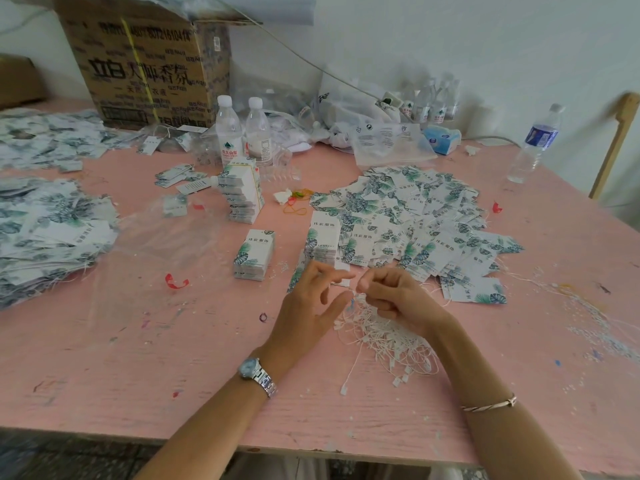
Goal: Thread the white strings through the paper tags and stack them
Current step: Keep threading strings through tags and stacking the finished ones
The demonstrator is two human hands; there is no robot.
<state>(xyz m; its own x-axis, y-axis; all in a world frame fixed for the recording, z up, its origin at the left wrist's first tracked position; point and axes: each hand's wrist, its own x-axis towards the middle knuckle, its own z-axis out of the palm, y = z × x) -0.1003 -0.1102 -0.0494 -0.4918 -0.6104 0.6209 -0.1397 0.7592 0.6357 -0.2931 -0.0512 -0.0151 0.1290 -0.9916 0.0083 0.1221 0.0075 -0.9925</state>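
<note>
My left hand [313, 299] and my right hand [391, 296] meet above the pink table [173, 358], just in front of a stack of leaf-printed paper tags [322, 240]. Between finger and thumb my left hand pinches a small white tag near its tip. The curled fingers of my right hand pinch the end of a white string at that tag. A tangled heap of white strings [388, 344] lies under and in front of my right hand. Loose threaded tags [433, 216] spread behind my right hand.
A banded tag bundle [254, 254] and a taller bundle pile [242, 192] stand left of my hands. Heaps of tags [45, 223] cover the far left. Water bottles [228, 129], a cardboard box [145, 60], plastic bags and another bottle [535, 143] line the back.
</note>
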